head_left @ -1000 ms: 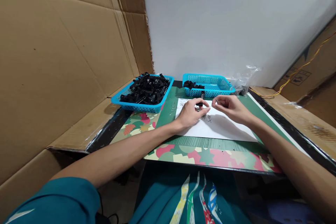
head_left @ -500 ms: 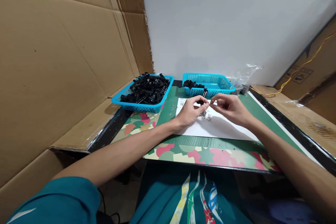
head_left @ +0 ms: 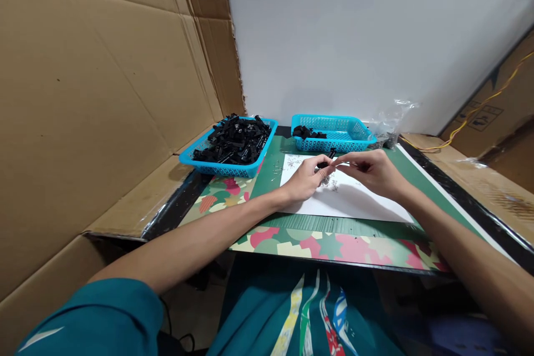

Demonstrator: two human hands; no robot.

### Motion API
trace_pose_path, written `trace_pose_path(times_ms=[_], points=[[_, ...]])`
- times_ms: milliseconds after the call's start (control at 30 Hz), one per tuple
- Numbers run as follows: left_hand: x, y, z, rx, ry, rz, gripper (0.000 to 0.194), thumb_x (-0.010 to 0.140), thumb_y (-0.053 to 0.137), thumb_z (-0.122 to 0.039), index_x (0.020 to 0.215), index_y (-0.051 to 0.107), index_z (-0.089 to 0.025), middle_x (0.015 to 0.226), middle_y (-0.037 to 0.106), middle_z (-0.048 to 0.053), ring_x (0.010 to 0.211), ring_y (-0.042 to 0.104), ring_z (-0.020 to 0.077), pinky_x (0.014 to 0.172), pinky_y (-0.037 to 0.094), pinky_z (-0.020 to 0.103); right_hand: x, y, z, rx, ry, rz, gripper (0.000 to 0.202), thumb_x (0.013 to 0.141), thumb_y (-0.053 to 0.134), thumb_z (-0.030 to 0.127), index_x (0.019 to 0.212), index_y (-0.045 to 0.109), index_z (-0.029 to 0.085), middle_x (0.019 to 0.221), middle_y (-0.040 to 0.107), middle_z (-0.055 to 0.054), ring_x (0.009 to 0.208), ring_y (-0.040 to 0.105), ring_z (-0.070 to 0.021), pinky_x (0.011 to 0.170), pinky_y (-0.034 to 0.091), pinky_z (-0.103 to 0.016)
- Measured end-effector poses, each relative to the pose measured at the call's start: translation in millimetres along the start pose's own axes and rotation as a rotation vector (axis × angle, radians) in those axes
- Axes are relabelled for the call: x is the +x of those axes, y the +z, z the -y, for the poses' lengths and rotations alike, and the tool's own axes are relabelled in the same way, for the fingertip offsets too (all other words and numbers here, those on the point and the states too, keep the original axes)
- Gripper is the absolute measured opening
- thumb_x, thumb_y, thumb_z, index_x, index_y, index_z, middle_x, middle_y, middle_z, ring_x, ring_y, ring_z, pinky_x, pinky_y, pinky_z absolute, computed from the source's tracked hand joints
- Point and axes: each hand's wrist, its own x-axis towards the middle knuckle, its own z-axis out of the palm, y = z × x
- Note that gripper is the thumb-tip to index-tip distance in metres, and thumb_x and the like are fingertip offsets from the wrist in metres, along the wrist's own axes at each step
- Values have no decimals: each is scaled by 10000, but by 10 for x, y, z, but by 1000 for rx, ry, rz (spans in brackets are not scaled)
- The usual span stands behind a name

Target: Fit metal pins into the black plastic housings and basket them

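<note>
Over a white paper sheet (head_left: pixel 354 203), my left hand (head_left: pixel 307 179) is closed around a black plastic part (head_left: pixel 331 153), whose upper end sticks out past the fingers. My right hand (head_left: pixel 371 171) meets it from the right, thumb and forefinger pinched at the part's near end. Whatever sits in that pinch is too small to make out. Beneath the hands, a pile of tiny metal pieces (head_left: pixel 332 184) lies on the paper, partly hidden by my left hand. More small metal pieces (head_left: pixel 292 162) are scattered at the sheet's upper left corner.
A blue basket (head_left: pixel 225 169) heaped with black plastic parts (head_left: pixel 237 139) stands at the left. Behind my hands is a second blue basket (head_left: pixel 354 146) with fewer black parts (head_left: pixel 306 132). Beside it sits a clear plastic bag (head_left: pixel 390 128). Cardboard (head_left: pixel 125 67) walls the left side.
The black part has tilted to the right in my left hand. My right hand's fingers have stretched out more and moved against the part at my left fingertips.
</note>
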Motion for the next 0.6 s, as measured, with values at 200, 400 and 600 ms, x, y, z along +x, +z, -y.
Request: trace_pose_path(times_ms=[200,400,600], points=[[-11,13,-48,-33,-12,11,369,977,638,-548,952,608,-181,753,497,-25,630,433,113,585,337,263,-5,-12,4,-83,-43,-37,357,967,644,501,965,841,203,564,312,42,550,244,-132,547,224,-321],[-16,28,-56,-31,-18,-19,337,992,613,-511,978,639,-176,785,531,-5,645,442,113,573,341,250,-5,-31,-18,-43,-36,-72,338,965,659,474,874,796,179,583,374,32,548,295,-123,535,252,-312],[-11,27,-48,-46,-12,-8,337,984,622,-494,953,623,-158,820,532,-11,659,448,101,617,341,255,-9,-24,17,-35,-110,-64,359,964,685,478,860,824,164,552,361,45,540,264,-110,509,227,-294]])
